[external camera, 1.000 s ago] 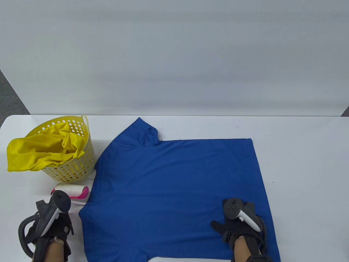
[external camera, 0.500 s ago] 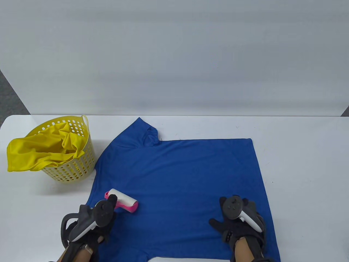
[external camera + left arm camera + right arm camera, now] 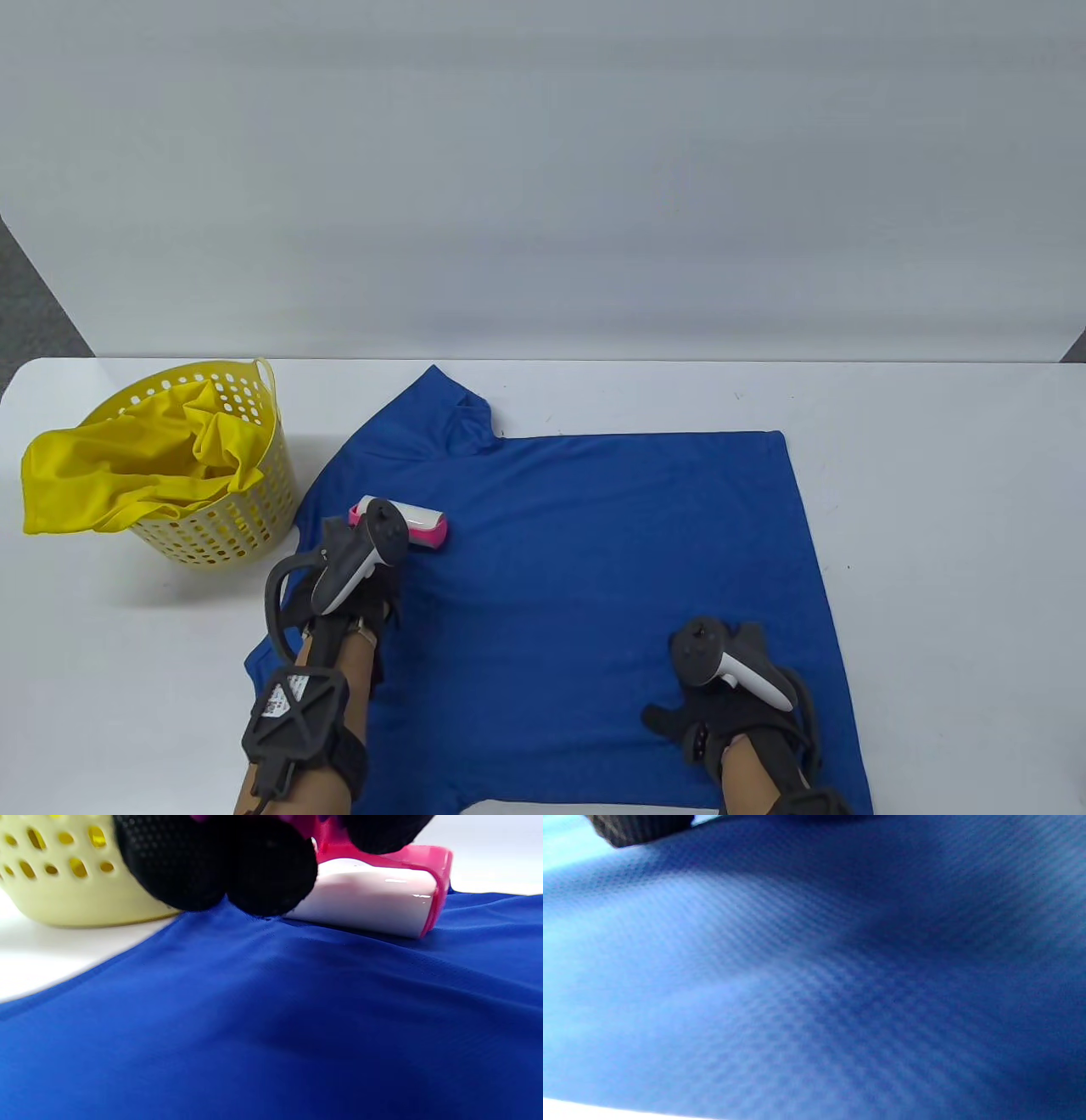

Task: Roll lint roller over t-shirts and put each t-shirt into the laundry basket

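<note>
I see the blue t-shirt (image 3: 577, 594) spread flat across the white bench (image 3: 950, 475). My left grip (image 3: 373, 586) is clenched around the pink handle of the lint roller (image 3: 416, 522), whose white roll lies on the shirt's left part, near the sleeve. My right grip (image 3: 713, 713) rests released, fingers flat on the near right part of the shirt. The yellow laundry basket (image 3: 229, 526) stands at far left, just beside the shirt, with a yellow t-shirt (image 3: 110, 484) in it, draped over its left rim.
</note>
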Demonstrator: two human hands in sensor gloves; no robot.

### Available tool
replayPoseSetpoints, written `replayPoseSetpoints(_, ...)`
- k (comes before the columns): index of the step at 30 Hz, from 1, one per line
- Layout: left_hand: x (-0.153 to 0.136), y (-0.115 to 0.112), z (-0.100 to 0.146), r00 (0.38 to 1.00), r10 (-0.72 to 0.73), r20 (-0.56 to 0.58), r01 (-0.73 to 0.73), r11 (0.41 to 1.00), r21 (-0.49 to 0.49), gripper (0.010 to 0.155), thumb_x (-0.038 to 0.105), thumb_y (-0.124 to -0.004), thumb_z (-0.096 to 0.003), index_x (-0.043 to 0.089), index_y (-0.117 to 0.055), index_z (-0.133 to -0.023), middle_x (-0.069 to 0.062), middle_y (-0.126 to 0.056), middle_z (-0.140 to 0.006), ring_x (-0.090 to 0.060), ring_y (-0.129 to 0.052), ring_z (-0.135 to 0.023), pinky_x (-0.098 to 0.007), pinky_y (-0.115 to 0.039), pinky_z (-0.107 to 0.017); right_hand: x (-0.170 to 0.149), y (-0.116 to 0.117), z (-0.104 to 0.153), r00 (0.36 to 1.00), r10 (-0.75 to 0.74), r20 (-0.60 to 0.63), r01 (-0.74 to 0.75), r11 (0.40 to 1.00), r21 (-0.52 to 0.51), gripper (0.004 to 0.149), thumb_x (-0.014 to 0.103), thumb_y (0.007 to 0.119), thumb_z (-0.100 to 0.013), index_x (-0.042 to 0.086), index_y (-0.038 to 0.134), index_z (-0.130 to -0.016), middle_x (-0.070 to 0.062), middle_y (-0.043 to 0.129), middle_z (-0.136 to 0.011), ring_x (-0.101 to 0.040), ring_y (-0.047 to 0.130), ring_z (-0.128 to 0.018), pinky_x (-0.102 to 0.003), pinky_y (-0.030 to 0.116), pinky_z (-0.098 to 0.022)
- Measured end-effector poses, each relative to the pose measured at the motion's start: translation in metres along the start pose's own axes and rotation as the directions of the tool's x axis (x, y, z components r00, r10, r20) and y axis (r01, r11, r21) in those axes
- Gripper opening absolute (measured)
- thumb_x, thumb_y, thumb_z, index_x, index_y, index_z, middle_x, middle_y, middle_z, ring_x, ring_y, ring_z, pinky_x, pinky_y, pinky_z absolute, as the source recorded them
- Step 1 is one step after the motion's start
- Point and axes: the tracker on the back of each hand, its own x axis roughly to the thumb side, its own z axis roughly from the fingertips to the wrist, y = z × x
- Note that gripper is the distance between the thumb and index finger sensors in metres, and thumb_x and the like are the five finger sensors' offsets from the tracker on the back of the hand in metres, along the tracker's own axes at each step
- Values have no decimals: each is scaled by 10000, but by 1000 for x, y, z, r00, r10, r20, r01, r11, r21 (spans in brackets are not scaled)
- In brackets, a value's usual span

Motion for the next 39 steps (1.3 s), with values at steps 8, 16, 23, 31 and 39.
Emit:
replayPoseSetpoints(8, -22, 3, 45, 972, -211, 100, 211, 977, 16, 609, 499, -684, -550, 369, -445, -1095, -62, -800, -916, -122, -990, -455, -387, -895, -338, 1, 0, 0, 1000, -10, 3, 10, 1000, 2, 860, 624, 617, -443, 247, 46, -965, -216, -101, -993, -577, -73, -851, -831, 143, -507)
replayPoseSetpoints(16, -77, 2, 124, 924, -311, 222, 317, 948, 10, 609, 497, -720, -540, 357, -509, -1094, -70, -856, -883, -129, -1016, -403, -388, -908, -292, 1, -1, 1, 1000, -13, -4, 13, 1000, 0, 857, 629, 607, -439, 257, 38, -960, -207, -111, -991, -569, -85, -849, -829, 134, -508)
replayPoseSetpoints(23, -72, 5, 111, 944, -241, 225, 248, 969, -4, 605, 501, -729, -538, 362, -529, -1092, -70, -863, -882, -135, -1019, -398, -388, -906, -285, 0, -1, 1, 1000, -11, -12, 11, 1000, 1, 855, 633, 595, -433, 263, 26, -953, -201, -120, -987, -564, -96, -846, -826, 129, -509)
replayPoseSetpoints(31, 1, 19, 25, 972, -184, 145, 186, 983, -5, 604, 515, -726, -537, 376, -522, -1088, -56, -855, -881, -131, -1009, -406, -389, -896, -296, -1, -1, 0, 1000, -21, -7, 21, 1000, 13, 854, 634, 591, -435, 265, 13, -944, -193, -142, -973, -555, -119, -833, -825, 111, -499)
replayPoseSetpoints(39, 41, 18, -13, 982, -176, 73, 174, 984, 35, 600, 524, -716, -540, 381, -505, -1083, -40, -849, -878, -118, -1005, -405, -382, -896, -300, -1, -1, 1, 1000, -20, -13, 20, 1000, 16, 852, 633, 585, -431, 269, 7, -939, -189, -148, -969, -551, -124, -832, -823, 107, -499)
